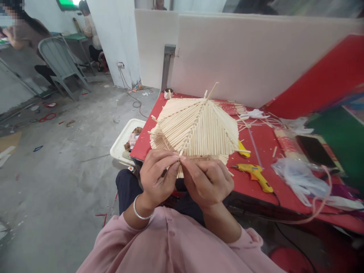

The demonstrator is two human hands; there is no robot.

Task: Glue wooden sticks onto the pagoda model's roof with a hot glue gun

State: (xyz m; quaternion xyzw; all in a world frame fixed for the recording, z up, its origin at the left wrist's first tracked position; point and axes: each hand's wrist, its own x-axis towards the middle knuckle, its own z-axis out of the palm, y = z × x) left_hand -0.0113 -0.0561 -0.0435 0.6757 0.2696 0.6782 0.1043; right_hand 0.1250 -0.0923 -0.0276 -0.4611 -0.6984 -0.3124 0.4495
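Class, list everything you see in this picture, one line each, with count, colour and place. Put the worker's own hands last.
stick panel: one, pale wood, on the table's near corner
table: one, red, centre right
glue gun: one, yellow, on the table right of the hands
bag: one, clear plastic, on the table's right side
phone: one, black, behind the bag
tray: one, white, on the floor left of the table
chair: one, grey, back left
partition: one, white, behind the table
people: two, seated, back left
bracelet: one, silver, left wrist
left hand: one, pinching the panel's near edge
right hand: one, pinching the same edge
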